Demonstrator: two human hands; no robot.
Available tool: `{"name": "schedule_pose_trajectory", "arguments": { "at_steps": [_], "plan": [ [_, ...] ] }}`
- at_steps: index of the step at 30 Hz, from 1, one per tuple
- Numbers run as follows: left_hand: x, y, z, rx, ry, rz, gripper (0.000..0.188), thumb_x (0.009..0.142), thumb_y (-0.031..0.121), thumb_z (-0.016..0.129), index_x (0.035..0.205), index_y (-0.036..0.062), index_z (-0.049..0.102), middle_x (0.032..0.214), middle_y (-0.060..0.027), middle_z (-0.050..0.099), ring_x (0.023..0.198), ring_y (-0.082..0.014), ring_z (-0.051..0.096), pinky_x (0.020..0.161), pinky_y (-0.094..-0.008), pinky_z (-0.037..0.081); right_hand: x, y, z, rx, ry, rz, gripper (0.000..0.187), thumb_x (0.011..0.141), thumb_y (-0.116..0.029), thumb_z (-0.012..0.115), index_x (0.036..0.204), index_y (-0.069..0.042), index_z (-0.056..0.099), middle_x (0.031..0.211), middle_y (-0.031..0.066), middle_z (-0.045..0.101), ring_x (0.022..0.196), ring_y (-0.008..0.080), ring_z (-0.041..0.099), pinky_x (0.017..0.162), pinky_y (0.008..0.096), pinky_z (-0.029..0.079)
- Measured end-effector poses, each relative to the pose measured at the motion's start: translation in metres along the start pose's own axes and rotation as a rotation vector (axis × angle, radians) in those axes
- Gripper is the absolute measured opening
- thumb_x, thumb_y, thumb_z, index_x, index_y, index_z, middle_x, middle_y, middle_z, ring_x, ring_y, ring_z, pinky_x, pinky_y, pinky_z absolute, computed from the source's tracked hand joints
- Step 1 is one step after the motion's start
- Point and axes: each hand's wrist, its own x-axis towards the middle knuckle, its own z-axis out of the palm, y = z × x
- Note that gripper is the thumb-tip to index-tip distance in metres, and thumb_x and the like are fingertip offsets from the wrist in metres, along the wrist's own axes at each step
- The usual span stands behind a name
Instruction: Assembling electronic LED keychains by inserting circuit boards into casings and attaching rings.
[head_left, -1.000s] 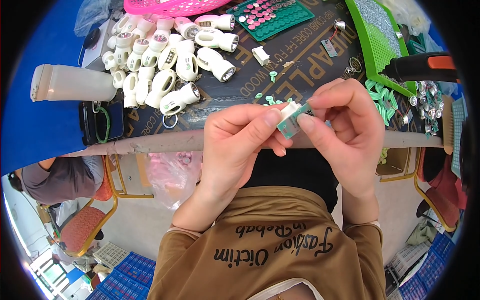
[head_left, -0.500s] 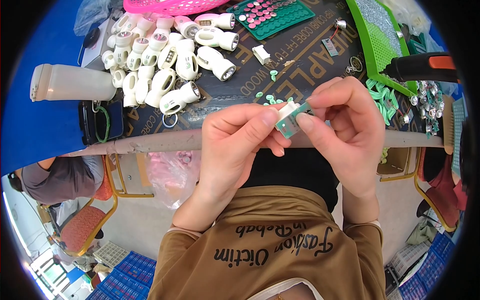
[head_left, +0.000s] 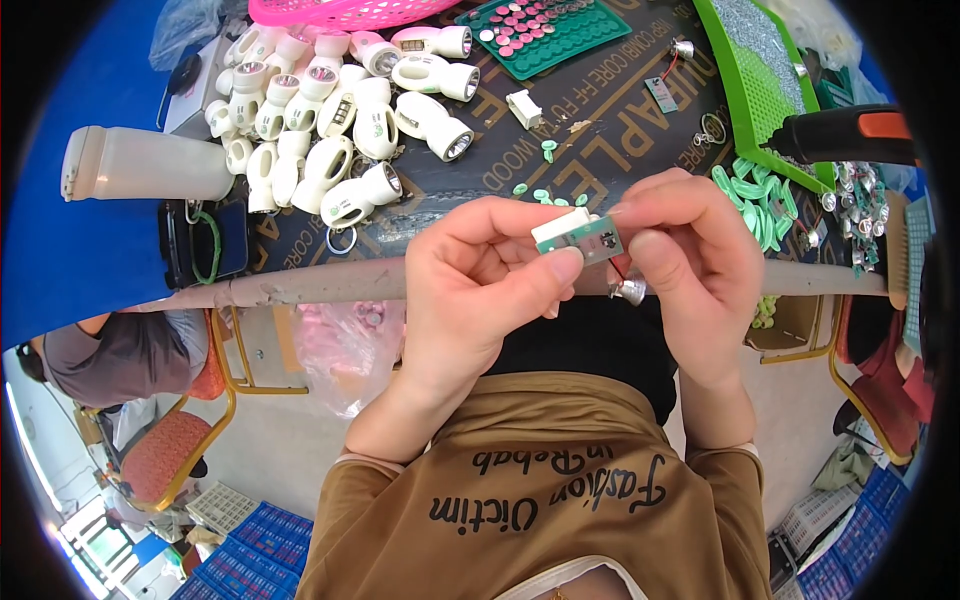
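Over the table's near edge, my left hand [head_left: 480, 275] pinches a small green circuit board [head_left: 598, 242] lying against a white plastic battery holder [head_left: 562, 226], thumb on the board's face. My right hand [head_left: 695, 265] is closed at the board's right end, index fingertip at its upper corner and thumb close to its edge. Below the board, a silver lamp reflector [head_left: 629, 290] hangs from a thin red wire. The fingers behind the holder are partly hidden. Several small green oval pieces [head_left: 541, 196] are scattered on the table just beyond my hands.
Several white flashlights [head_left: 435, 127] are heaped at the left, beside a white bottle [head_left: 150, 165]. Another white holder [head_left: 524, 110] and a wired board [head_left: 661, 95] lie farther back. A green tray [head_left: 545, 35], green bin [head_left: 755, 90] and black-orange tool [head_left: 845, 134] are beyond and right.
The board and holder have turned to lie more level, the board's face now showing. The reflector has come into view beneath it. My right thumb has slid off the board's face toward its end.
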Motion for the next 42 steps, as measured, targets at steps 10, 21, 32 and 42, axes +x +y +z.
{"name": "schedule_pose_trajectory", "arguments": {
  "at_steps": [10,21,32,42],
  "plan": [
    [0.001,0.0,-0.004,-0.127,-0.055,-0.005,0.022,0.075,-0.004,0.062,0.095,-0.0048,0.055,0.082,-0.0096,0.062,0.066,-0.0083,0.059,0.057,-0.0181,0.048,0.005,-0.002,0.005,0.029,-0.014,0.06,0.017,0.078,0.002,0.055,0.094,0.005,0.05,0.09,0.0085,0.051,0.075,0.0113,0.052,0.063,0.0225,0.047],
    [0.002,-0.004,-0.008,-0.114,-0.062,0.08,0.019,0.072,-0.007,0.062,0.09,-0.0053,0.056,0.084,-0.0098,0.06,0.069,-0.0089,0.058,0.061,-0.0187,0.047,0.003,0.0,0.005,0.069,-0.012,0.102,0.016,0.077,0.006,0.056,0.093,0.006,0.053,0.088,0.0077,0.052,0.078,0.0115,0.054,0.069,0.0226,0.048],
    [0.001,-0.001,-0.009,0.583,-0.081,0.687,0.02,0.061,0.004,0.071,0.079,0.001,0.063,0.068,-0.0072,0.059,0.058,-0.0153,0.057,0.053,-0.0228,0.045,-0.001,-0.007,-0.002,-0.199,-0.16,-0.105,0.036,0.06,-0.003,0.07,0.095,-0.003,0.063,0.082,0.0088,0.059,0.07,0.0173,0.058,0.061,0.0253,0.047],
    [0.004,-0.001,-0.016,0.585,-0.296,0.923,0.025,0.067,0.012,0.073,0.082,-0.0036,0.061,0.069,-0.0104,0.058,0.055,-0.0168,0.057,0.048,-0.0247,0.047,-0.003,-0.005,-0.005,-0.476,-0.219,-0.468,0.03,0.066,-0.017,0.071,0.088,0.002,0.063,0.08,0.01,0.06,0.065,0.0214,0.058,0.054,0.0285,0.045]
  ]
}}
